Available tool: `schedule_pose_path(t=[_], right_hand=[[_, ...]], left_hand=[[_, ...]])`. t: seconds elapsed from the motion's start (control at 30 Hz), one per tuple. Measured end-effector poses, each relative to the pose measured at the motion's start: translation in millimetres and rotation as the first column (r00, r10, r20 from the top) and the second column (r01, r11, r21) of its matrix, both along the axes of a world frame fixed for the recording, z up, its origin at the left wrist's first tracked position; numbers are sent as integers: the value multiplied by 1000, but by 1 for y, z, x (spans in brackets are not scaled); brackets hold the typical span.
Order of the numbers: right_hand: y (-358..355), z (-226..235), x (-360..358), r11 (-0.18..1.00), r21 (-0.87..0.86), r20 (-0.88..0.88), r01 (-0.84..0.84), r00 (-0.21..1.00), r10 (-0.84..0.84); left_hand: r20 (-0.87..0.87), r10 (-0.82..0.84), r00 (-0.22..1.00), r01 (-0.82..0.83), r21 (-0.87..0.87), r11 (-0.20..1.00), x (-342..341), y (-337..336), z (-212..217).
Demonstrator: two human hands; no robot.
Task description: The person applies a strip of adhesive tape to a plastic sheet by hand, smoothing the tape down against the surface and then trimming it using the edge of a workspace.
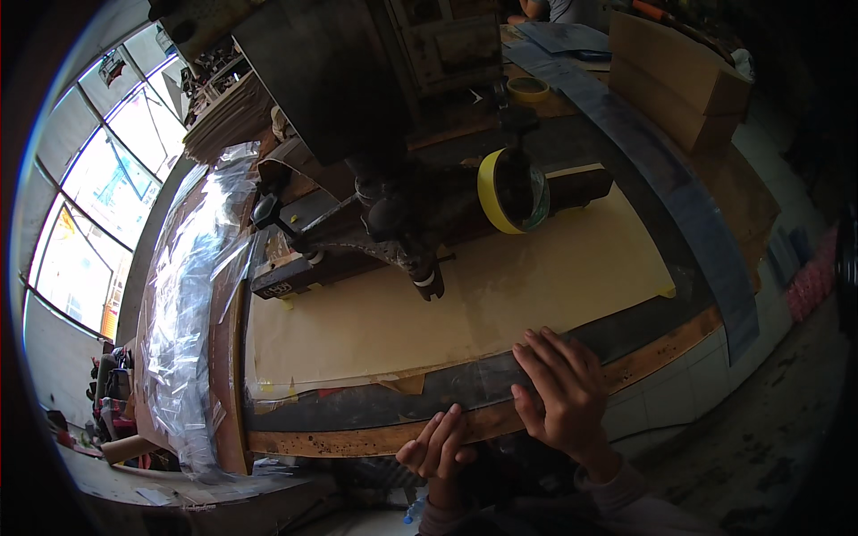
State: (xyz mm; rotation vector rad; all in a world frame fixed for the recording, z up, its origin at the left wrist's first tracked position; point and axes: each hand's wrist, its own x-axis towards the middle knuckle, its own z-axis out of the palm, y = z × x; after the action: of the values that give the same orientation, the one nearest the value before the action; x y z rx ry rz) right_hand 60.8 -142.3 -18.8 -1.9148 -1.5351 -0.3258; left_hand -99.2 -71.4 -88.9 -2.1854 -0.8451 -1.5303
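My right hand (563,389) is held over the near edge of the worktable, fingers stretched and the thumb apart; it looks empty. The fingertips are close to the lower edge of a large tan paper sheet (554,277). Left of it, my left hand (436,444) is by the wooden table edge (357,441), its fingers loosely bent and nothing visible in them. Between the paper and that edge runs a dark mat (357,410). A dark machine head (384,214) stands over the paper, and a yellow tape roll (492,192) hangs from a knob on it.
Clear plastic strips (188,330) cover the table's left side. A long dark bar (349,272) lies across the paper. Beyond it are another tape roll (528,88), a cardboard box (675,80) and a blue-grey strip (661,161). Part of another person (572,11) shows at the top.
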Motion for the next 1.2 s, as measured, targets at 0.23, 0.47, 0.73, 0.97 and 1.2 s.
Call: schedule_pose_path(t=[0.23,0.47,0.73,0.97,1.2], right_hand=[[-1,0,0,1000,-1,2,1,1000,-1],[-1,0,-1,1000,26,9,3,1000,-4],[1,-1,-5,997,80,14,14,1000,-15],[0,-3,-4,992,125,49,26,998,-32],[1,-6,-8,988,153,36,32,999,-38]], left_hand=[[-12,25,1000,-26,-45,999,0,-4,2],[-13,8,1000,-8,-14,1000,-1,-2,0],[60,13,998,-12,-17,1000,4,-1,2],[168,32,985,-17,-89,996,-1,-14,-25],[577,0,816,349,-494,797,4,-56,-103]])
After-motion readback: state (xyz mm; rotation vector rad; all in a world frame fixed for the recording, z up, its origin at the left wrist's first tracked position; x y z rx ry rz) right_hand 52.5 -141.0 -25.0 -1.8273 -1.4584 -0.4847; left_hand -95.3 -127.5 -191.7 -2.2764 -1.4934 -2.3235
